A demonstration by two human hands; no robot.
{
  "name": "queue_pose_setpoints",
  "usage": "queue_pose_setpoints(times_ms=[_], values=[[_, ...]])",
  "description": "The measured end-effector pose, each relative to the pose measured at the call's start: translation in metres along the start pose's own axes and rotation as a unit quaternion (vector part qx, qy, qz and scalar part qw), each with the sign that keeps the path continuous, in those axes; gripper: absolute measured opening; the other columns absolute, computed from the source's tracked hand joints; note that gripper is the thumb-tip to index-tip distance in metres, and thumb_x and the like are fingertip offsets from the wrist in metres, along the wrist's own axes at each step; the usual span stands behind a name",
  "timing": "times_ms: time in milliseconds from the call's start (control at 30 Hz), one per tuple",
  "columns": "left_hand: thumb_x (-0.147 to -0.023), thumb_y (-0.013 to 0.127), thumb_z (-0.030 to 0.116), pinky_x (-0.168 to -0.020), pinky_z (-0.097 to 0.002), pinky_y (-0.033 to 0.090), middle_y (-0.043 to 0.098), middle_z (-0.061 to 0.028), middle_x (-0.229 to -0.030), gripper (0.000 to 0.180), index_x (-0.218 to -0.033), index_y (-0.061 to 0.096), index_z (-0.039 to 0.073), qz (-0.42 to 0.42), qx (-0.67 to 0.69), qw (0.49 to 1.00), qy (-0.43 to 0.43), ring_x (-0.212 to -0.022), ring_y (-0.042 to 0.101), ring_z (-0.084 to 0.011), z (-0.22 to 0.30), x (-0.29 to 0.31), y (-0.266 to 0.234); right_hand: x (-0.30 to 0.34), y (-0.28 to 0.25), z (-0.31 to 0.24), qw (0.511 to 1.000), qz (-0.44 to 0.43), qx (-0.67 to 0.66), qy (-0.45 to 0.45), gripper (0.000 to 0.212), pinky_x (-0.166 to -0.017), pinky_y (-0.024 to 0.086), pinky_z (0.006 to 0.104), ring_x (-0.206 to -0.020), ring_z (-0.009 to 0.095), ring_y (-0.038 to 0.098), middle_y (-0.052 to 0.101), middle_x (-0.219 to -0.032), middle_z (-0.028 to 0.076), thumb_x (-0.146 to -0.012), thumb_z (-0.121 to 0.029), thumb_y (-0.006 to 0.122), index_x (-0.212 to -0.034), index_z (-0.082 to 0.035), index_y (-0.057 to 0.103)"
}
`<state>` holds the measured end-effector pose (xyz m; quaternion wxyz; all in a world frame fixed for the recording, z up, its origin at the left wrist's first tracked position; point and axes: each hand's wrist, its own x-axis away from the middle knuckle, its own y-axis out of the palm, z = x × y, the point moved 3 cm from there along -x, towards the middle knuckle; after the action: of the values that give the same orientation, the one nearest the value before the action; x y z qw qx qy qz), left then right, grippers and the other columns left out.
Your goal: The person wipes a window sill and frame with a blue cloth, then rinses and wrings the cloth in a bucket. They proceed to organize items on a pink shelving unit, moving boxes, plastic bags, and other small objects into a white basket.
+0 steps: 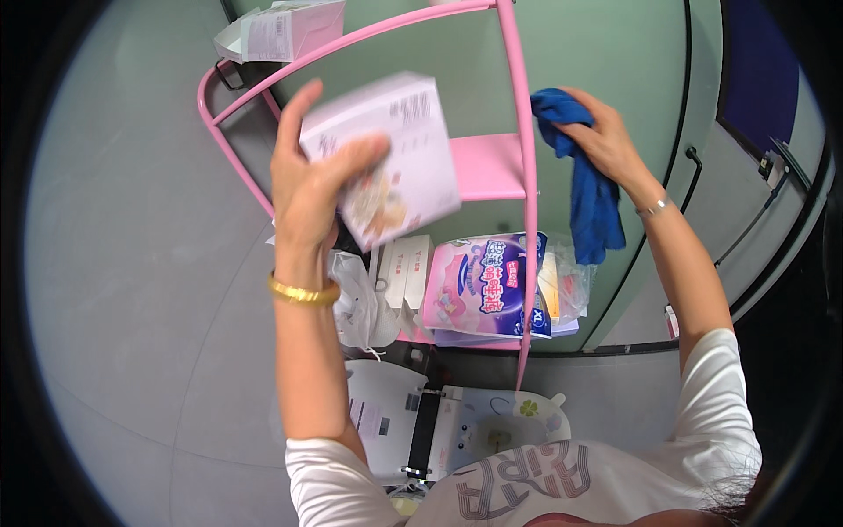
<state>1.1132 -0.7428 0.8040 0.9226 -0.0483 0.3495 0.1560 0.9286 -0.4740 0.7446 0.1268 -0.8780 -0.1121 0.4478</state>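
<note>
My left hand [307, 180] grips a white-and-pale-pink cardboard box [408, 167] with a food picture on its front. The box is held up before the pink shelf rack [492, 167], tilted and slightly blurred by motion. My right hand [606, 140] is closed round a blue cloth [595, 211], which hangs down beside the rack's right-hand post. Part of the cloth bunches out past my fingers close to that post. Behind the box, some of the pink shelf is hidden.
On the lower shelf are a pink-and-purple plastic package [474, 285], white boxes [407, 272] and a white bag [356, 299]. An open carton [285, 33] sits on top at the left. Below stands a pale lidded appliance [386, 413]. A green panel [632, 79] lies behind.
</note>
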Motion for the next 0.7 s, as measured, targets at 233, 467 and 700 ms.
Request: queue_pose_setpoints(times_ms=[233, 467, 700], values=[[-0.048, 0.082, 0.014, -0.100, -0.0315, 0.036, 0.053, -0.0072, -0.125, 0.089, -0.130, 0.050, 0.006, -0.168, -0.093, 0.970, -0.147, -0.114, 0.050, -0.0200, -0.061, 0.061, -0.023, -0.072, 0.097, 0.019, 0.968, -0.177, 0.109, -0.141, 0.036, -0.083, 0.050, 0.0361, -0.091, 0.029, 0.063, 0.064, -0.102, 0.016, -0.080, -0.001, 0.055, -0.115, -0.006, 0.061], [-0.052, 0.081, 0.008, -0.101, -0.0313, 0.037, 0.048, -0.0113, -0.131, 0.087, -0.132, 0.046, 0.002, -0.167, -0.113, 0.969, -0.146, -0.117, 0.049, -0.0215, -0.117, 0.050, 0.007, -0.067, 0.140, 0.030, 0.919, -0.320, 0.184, -0.138, 0.035, -0.089, 0.046, 0.0404, -0.098, 0.037, 0.059, 0.062, -0.108, 0.019, -0.078, -0.013, 0.059, -0.112, -0.008, 0.064], [-0.055, 0.081, 0.013, -0.107, -0.0344, 0.032, 0.044, -0.0156, -0.139, 0.078, -0.126, 0.052, 0.000, -0.120, -0.234, 0.965, -0.027, -0.129, 0.042, -0.0269, -0.137, 0.050, 0.008, -0.047, 0.106, 0.023, 0.907, -0.415, -0.011, -0.066, 0.039, -0.097, 0.043, 0.0355, -0.108, 0.030, 0.056, 0.062, -0.113, 0.017, -0.072, 0.005, 0.051, -0.109, 0.001, 0.064]])
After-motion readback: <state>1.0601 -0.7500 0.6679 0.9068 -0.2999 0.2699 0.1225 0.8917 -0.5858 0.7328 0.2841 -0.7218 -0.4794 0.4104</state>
